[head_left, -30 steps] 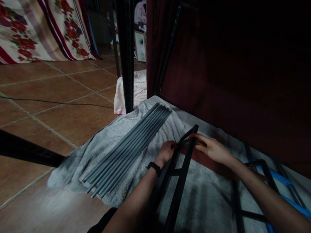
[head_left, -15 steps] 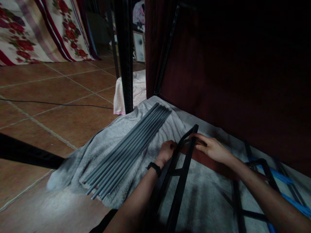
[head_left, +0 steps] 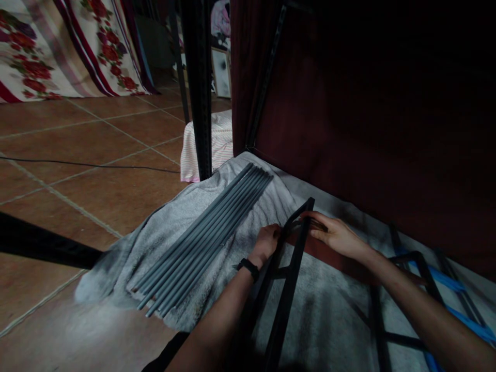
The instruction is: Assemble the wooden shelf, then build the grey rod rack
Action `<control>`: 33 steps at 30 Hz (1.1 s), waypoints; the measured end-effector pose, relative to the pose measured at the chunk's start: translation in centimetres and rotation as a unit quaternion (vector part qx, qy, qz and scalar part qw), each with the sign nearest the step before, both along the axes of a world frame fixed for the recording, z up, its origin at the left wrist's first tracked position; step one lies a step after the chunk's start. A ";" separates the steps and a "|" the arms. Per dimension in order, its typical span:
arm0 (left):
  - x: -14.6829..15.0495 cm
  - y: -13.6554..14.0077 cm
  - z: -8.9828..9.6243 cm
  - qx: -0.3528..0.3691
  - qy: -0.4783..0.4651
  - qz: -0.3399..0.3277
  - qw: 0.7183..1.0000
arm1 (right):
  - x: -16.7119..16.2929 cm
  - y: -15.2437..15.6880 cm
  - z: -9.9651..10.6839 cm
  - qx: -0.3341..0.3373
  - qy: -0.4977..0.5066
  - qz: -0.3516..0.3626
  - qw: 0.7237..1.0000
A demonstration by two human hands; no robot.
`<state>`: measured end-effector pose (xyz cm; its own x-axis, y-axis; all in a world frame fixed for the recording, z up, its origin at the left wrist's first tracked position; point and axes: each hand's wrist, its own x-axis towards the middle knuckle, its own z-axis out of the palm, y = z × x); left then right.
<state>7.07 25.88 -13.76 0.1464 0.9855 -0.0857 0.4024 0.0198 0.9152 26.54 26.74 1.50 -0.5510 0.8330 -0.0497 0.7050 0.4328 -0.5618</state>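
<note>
A black metal frame (head_left: 289,289) with two long rails and a crossbar stands tilted in front of me. My left hand (head_left: 267,242) is closed at its left rail near the far end; the fingertips are partly hidden behind the metal. On the other side, my right hand (head_left: 337,235) has its fingers curled around the right rail just below the top corner. Whether a small part is also between the fingers, I cannot tell. Beneath the right hand lies a reddish-brown strip (head_left: 329,261). Several grey metal tubes (head_left: 205,237) lie side by side left of my left hand.
A grey blanket (head_left: 116,258) covers the floor under the tubes and frame. More black framing (head_left: 380,320) with blue strips (head_left: 445,281) lies at right. A black upright post (head_left: 199,103) and a dark red curtain (head_left: 302,113) stand behind. A cable (head_left: 89,165) crosses the tiles.
The top end of the frame has shifted very slightly to the left. Both hands keep nearly the same places on it.
</note>
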 end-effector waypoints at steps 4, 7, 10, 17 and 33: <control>-0.3 0.1 0.5 -0.004 0.017 -0.002 1.000 | -0.2 -0.2 0.3 -0.005 0.005 -0.002 1.000; -0.3 0.1 0.8 -0.011 0.055 0.008 0.998 | -0.4 -0.2 0.5 -0.006 0.001 -0.003 1.000; -0.2 0.0 0.8 -0.003 0.060 0.006 0.998 | -0.4 -0.1 0.3 -0.015 0.002 -0.001 1.000; -0.3 0.1 1.1 -0.011 0.045 -0.004 0.999 | 0.3 0.4 -0.6 -0.037 0.037 -0.006 0.999; 0.1 0.0 1.2 -0.016 0.122 -0.016 0.992 | -0.2 0.5 -0.5 -0.012 0.013 -0.007 1.000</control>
<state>7.16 25.90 -12.58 0.1496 0.9767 -0.1541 0.6123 0.0309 0.7900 26.35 27.22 0.99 -0.5408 0.8393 -0.0555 0.6961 0.4095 -0.5898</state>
